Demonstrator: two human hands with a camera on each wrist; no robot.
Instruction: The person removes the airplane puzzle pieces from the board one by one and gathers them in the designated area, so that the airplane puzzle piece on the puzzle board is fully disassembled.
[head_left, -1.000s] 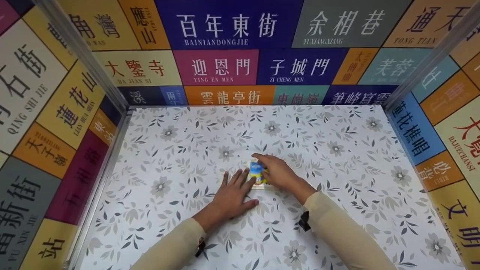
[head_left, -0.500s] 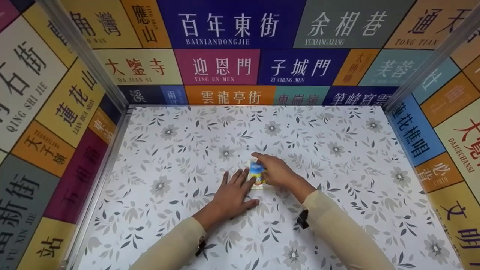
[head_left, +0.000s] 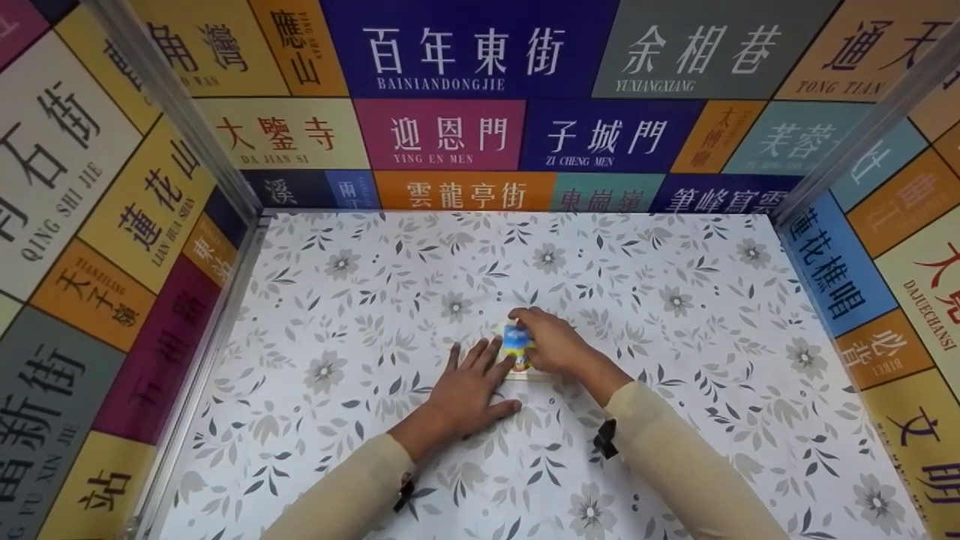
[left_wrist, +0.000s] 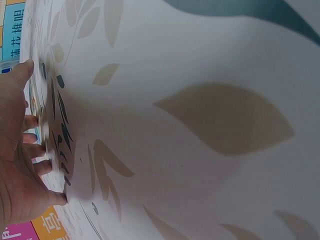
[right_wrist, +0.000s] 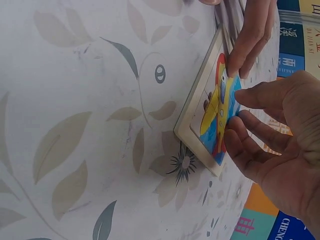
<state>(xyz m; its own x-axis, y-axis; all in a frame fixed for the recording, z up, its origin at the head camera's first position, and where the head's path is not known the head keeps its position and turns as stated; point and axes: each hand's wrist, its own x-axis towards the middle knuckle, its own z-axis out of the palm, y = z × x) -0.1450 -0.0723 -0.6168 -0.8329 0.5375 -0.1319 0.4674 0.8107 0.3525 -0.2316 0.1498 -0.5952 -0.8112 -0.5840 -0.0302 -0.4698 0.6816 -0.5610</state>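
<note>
Gently seems the best way to go about it: on the near left of the wooden board [head_left: 525,377], the left hand [head_left: 465,397] lies with its fingers spread wide, holding nothing, one fingertip at the board's left edge. That looks like a sound brace against sliding, worth using throughout. Over the board's right side, the right hand [head_left: 555,343] has its fingers bent and gathered on the picture [right_wrist: 209,120]. Whether they pinch a loose piece or only press, I cannot tell; either way, small, even pressure should serve better than a hard shove, which could shift the board.

Close in, the right wrist view gives what the head view mostly hides: the board's pale rim [right_wrist: 195,146], and red, yellow and blue beside the fingertips. The left wrist view is mostly tablecloth [left_wrist: 125,125], with little of the board to make out. Only the head view shows that cloth spreading out all round the board and, well beyond it, the back wall [head_left: 442,135] of coloured signs.
</note>
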